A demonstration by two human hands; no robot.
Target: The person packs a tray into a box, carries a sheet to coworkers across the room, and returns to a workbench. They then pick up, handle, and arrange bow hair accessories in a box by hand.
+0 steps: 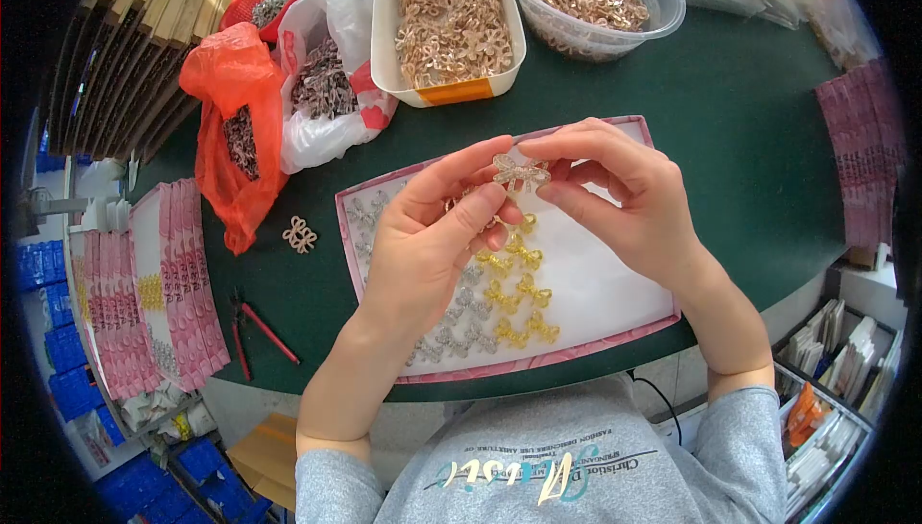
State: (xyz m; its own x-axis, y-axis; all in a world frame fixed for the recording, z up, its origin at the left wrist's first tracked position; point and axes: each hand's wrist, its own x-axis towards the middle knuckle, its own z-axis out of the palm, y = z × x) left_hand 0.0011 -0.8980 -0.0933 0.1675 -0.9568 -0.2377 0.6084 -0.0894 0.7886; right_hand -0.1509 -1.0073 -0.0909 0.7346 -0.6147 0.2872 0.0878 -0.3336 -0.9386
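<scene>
My left hand [432,221] pinches the left side of a pale rose-gold metal bow ornament [521,174] between thumb and index finger. More pieces seem to sit in its curled fingers, partly hidden. On the ornament's other side, my right hand [629,193] is closed with thumb and fingertips at its edge. Below both hands lies a shallow white tray [615,303] with a pink patterned rim. Rows of silver bows [471,317] and yellow-gold bows [519,292] lie on it, some covered by my left hand and forearm.
Left of the tray are a loose rose-gold piece [300,235] and red-handled pliers [267,332]. Behind stand an orange bag [235,73], a white bag [331,140], a white tub [448,94] and a clear bowl [663,5] of metal pieces. Pink boards [860,154] stack at right.
</scene>
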